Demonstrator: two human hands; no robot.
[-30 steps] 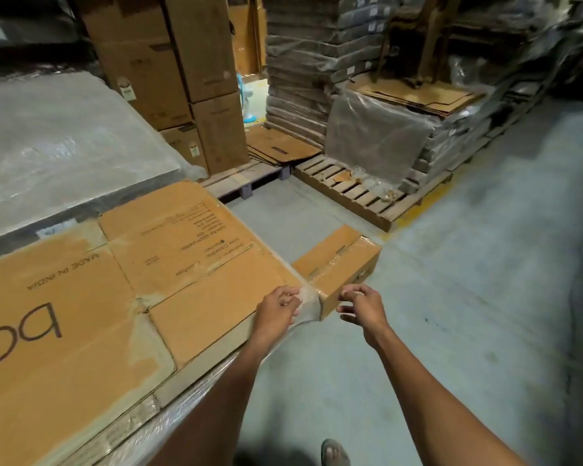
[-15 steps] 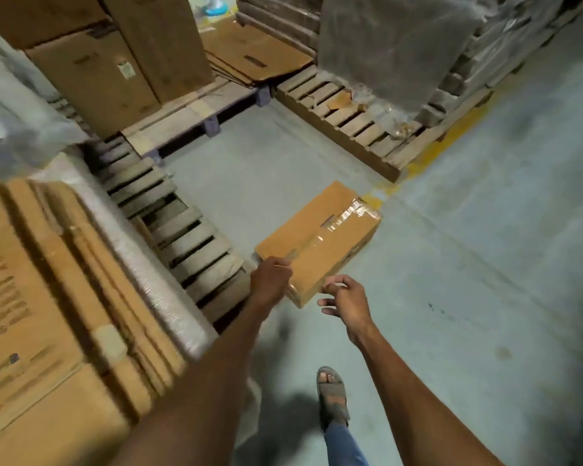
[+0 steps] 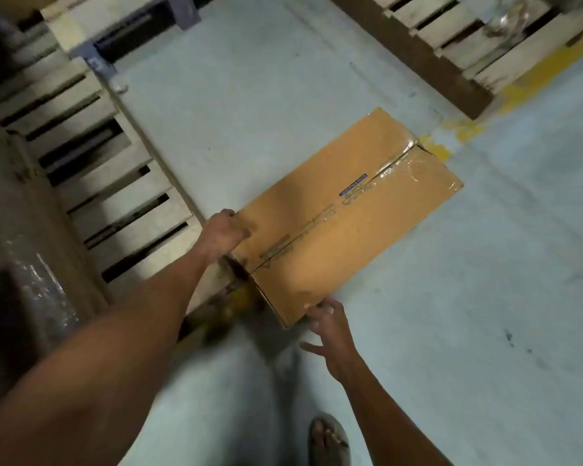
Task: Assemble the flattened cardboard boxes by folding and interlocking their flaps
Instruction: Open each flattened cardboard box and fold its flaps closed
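Observation:
A closed brown cardboard box point(image 3: 350, 213) with clear tape along its top seam lies slanted over the grey floor, its long side running up to the right. My left hand point(image 3: 224, 232) grips the box's near left corner, fingers curled over the edge. My right hand point(image 3: 330, 331) is at the nearest corner, its fingers spread and only the tips touching the cardboard. Whether the box rests fully on the floor is hidden by blur and shadow at its near end.
A wooden pallet point(image 3: 108, 183) lies along the left, beside a film-wrapped stack point(image 3: 14, 264). Another pallet point(image 3: 451, 38) sits at the top right, next to a yellow floor line point(image 3: 535, 79). My sandalled foot point(image 3: 329, 438) stands just below the right hand.
The view has tilted down and the box has come lower toward the floor. My right hand has loosened from the box's corner to spread fingertips; the left still holds it.

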